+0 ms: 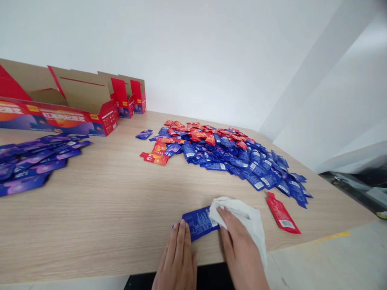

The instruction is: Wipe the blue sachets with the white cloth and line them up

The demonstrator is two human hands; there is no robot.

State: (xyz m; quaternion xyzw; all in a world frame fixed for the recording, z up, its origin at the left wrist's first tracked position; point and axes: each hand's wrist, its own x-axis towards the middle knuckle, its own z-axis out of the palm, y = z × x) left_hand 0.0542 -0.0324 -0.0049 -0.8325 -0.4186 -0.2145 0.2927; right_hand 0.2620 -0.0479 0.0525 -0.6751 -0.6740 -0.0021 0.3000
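A blue foil sachet (pixel 199 222) lies flat near the front edge of the light wood table (pixel 99 201). My left hand (pixel 177 257) rests on its lower left end, fingers flat. My right hand (pixel 242 251) grips a crumpled white cloth (pixel 242 213) and presses it against the sachet's right end, hiding that corner. To the right of the cloth lies a single red sachet (pixel 282 213). Farther back spreads a heap of mixed blue and red sachets (pixel 217 149), out of reach of both hands' present contact.
Overlapping purple sachets (pixel 36 163) lie at the table's left side. Open red cardboard display boxes (pixel 81 108) stand along the back left, against a white wall. Dark equipment (pixel 350 189) sits beyond the table's right edge.
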